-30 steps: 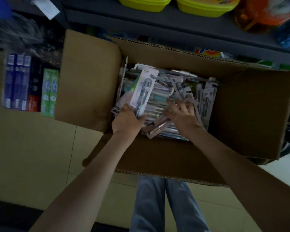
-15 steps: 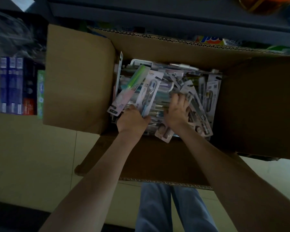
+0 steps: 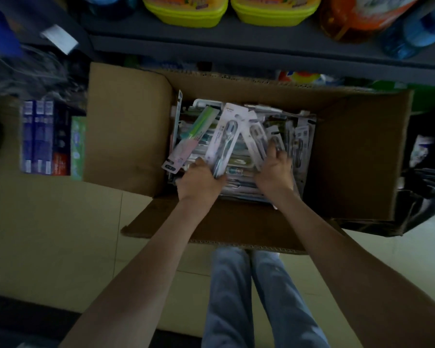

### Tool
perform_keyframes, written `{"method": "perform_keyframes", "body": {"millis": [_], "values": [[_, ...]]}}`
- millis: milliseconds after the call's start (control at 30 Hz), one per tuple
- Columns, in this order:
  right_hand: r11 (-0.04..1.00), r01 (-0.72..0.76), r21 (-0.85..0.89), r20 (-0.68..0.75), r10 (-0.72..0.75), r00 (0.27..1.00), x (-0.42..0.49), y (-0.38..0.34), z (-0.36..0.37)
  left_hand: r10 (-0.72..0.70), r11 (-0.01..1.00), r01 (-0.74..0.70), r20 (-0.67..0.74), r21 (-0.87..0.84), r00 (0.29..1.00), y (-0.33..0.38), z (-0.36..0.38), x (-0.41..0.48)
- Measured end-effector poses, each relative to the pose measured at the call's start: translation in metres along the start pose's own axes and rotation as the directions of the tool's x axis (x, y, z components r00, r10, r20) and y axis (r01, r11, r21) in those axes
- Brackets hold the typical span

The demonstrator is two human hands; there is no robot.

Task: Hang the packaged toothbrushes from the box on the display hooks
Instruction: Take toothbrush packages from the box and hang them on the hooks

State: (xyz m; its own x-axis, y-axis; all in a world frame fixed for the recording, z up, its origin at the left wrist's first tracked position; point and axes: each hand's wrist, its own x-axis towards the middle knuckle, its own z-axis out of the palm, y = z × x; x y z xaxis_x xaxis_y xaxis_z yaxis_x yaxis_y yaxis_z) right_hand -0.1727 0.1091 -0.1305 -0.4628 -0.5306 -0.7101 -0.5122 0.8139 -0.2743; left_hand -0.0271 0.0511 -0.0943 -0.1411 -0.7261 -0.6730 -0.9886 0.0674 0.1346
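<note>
An open cardboard box (image 3: 126, 126) stands on the floor, filled with several packaged toothbrushes. My left hand (image 3: 199, 182) grips the lower ends of a white-carded toothbrush pack (image 3: 224, 136) and a green and pink pack (image 3: 189, 141), fanned upward. My right hand (image 3: 274, 169) reaches into the pile, its fingers curled among the grey-carded packs (image 3: 276, 139) at the right; whether it holds one is unclear. No display hooks are in view.
A dark shelf edge (image 3: 236, 46) runs above the box with yellow tubs (image 3: 186, 11) and an orange bottle (image 3: 349, 18). Toothpaste cartons (image 3: 45, 139) stand at the left. Dark bags (image 3: 425, 187) lie at the right. My legs in jeans (image 3: 256, 297) are below the box.
My left hand keeps its packs, now two fanned out. My right hand has let go of the pack at the front of the box and moved rightward, deeper into the pile.
</note>
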Motion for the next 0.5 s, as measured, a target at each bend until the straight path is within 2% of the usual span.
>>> {"method": "perform_keyframes", "body": {"millis": [167,233,400,500], "values": [[0.967,0.185,-0.174,0.026,-0.183,0.983,-0.082,-0.001,-0.070,0.067,0.997,-0.058,0.213,-0.048,0.975,0.005,-0.068,-0.067],[0.953,0.243,-0.179,0.003,-0.246,0.969,-0.119,-0.003,-0.105,0.092,0.995,-0.079,0.232,-0.065,0.968,0.005,-0.108,-0.103],[0.915,0.391,-0.094,-0.115,-0.400,0.909,-0.202,-0.038,-0.197,0.126,0.991,-0.123,0.079,-0.047,0.989,0.024,-0.207,-0.187],[0.871,0.484,-0.083,-0.206,-0.490,0.847,-0.245,-0.067,-0.248,0.140,0.983,-0.149,-0.085,-0.105,0.986,0.044,-0.253,-0.225]]}}
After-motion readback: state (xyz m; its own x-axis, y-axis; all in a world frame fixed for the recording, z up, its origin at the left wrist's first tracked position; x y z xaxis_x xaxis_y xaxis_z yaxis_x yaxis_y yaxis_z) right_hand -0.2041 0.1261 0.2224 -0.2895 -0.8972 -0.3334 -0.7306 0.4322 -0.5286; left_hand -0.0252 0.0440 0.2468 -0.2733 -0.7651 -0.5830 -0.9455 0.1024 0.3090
